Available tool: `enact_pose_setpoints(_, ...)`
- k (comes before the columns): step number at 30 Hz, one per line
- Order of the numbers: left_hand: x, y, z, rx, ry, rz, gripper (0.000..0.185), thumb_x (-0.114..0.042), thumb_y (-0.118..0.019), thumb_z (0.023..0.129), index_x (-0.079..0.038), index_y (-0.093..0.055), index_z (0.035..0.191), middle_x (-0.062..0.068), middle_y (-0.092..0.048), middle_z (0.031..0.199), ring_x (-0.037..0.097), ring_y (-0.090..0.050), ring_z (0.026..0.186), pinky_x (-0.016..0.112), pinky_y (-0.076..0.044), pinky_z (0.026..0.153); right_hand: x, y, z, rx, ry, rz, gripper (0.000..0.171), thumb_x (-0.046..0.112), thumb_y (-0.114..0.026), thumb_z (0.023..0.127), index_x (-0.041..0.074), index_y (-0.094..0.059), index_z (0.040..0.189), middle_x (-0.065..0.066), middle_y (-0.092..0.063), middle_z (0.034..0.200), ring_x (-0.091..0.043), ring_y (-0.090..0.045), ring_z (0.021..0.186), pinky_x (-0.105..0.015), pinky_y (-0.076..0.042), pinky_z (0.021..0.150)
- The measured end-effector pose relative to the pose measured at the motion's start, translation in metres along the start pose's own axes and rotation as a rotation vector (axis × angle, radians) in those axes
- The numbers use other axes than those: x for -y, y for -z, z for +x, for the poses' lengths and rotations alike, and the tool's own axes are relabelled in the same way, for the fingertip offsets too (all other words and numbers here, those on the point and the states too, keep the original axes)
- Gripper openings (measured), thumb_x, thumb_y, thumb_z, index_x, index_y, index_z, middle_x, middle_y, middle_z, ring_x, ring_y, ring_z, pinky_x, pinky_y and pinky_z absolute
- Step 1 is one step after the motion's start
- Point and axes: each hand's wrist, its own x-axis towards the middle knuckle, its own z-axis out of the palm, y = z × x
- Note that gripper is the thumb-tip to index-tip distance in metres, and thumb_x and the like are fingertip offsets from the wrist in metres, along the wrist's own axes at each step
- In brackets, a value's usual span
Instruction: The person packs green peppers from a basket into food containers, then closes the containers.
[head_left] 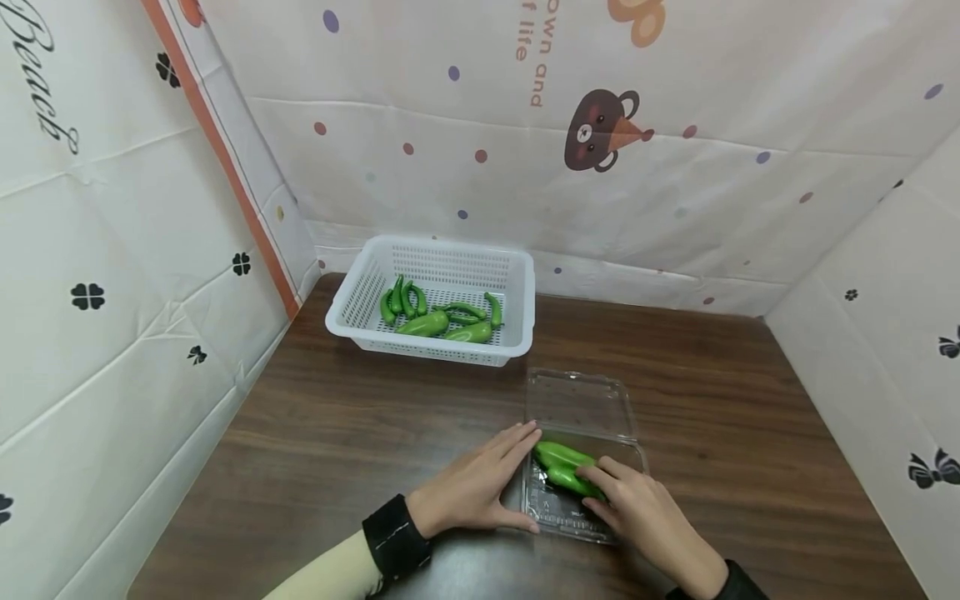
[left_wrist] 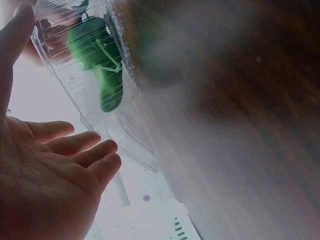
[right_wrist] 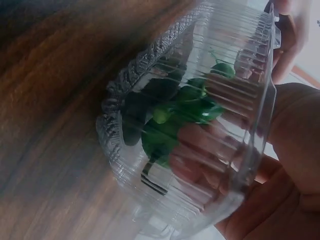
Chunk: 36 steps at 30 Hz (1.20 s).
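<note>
A clear plastic clamshell box (head_left: 551,506) lies on the table with its lid (head_left: 577,406) folded back, away from me. Two plump green peppers (head_left: 561,454) lie inside it, side by side. My right hand (head_left: 645,508) reaches in from the right, fingers and thumb curled on the nearer pepper (head_left: 572,481). Through the ribbed wall in the right wrist view, its fingertips touch a green pepper (right_wrist: 159,137). My left hand (head_left: 480,483) spreads along the box's left side, fingers straight and thumb apart. In the left wrist view, the left palm (left_wrist: 45,175) faces the box wall.
A white perforated basket (head_left: 431,348) stands at the back left of the brown wooden table (head_left: 322,475). Two plump green peppers (head_left: 423,323) and several slim curved ones (head_left: 398,294) lie in it. Printed white cloth walls (head_left: 420,183) border the table behind and on both sides.
</note>
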Motion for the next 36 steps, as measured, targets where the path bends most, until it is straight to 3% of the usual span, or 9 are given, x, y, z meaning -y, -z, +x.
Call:
enact_pose_setpoints(19, 0.0001, 0.0006, -0.0007, 0.005, 0.009, -0.032, 0.112, -0.063, -0.073, 0.086, -0.002, -0.019, 0.163, 0.019, -0.021, 0.168, 0.037, -0.027, 0.152, 0.046, -0.036, 0.119, 0.0010, -0.0016, 0.0007, 0.028, -0.041, 0.008, 0.044, 0.010, -0.094, 0.070, 0.011, -0.074, 0.109, 0.006, -0.061, 0.093, 0.001, -0.052, 0.067, -0.019, -0.045, 0.050)
enact_pose_setpoints(36, 0.0009, 0.0007, -0.0008, -0.004, 0.002, -0.010, 0.110, -0.064, -0.072, 0.086, -0.003, -0.021, 0.163, 0.019, -0.021, 0.168, 0.037, -0.028, 0.152, 0.044, -0.034, 0.119, -0.0028, -0.0048, -0.0007, -0.026, 0.026, 0.023, 0.046, 0.007, -0.096, 0.066, 0.010, -0.074, 0.107, 0.006, -0.058, 0.091, 0.003, -0.048, 0.068, -0.018, -0.044, 0.052)
